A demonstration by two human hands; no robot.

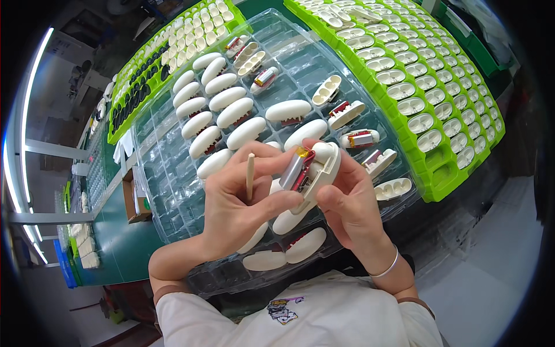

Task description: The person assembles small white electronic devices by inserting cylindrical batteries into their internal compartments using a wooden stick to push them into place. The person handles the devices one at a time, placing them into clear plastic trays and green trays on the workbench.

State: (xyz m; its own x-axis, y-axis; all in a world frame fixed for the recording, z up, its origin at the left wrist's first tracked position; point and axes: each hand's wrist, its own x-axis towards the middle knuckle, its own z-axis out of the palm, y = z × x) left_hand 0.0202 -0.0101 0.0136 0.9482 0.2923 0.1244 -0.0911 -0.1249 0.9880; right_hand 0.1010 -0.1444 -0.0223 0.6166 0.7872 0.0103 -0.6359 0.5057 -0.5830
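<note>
In front of my chest I hold a white plastic shell [326, 178] tilted up. My right hand [354, 205] is closed round its right side, with the thumb on the near edge. A silver battery [292, 172] with yellow tape, red wires and a red circuit board sits at the shell's inner side. My left hand [231, 194] is closed at the battery and the shell's lower end, fingers and thumb on either side. A thin wooden stick [250, 176] also rests between my left fingers, pointing up. The exact contact of the left fingertips is partly hidden.
Below my hands lies a clear compartmented tray [167, 191] with several white oval casings [237, 113] and opened shells with batteries [359, 139]. A green tray [430, 173] of white shell halves stands at right, another green tray [118, 130] at the far left. A cardboard box [132, 199] sits left.
</note>
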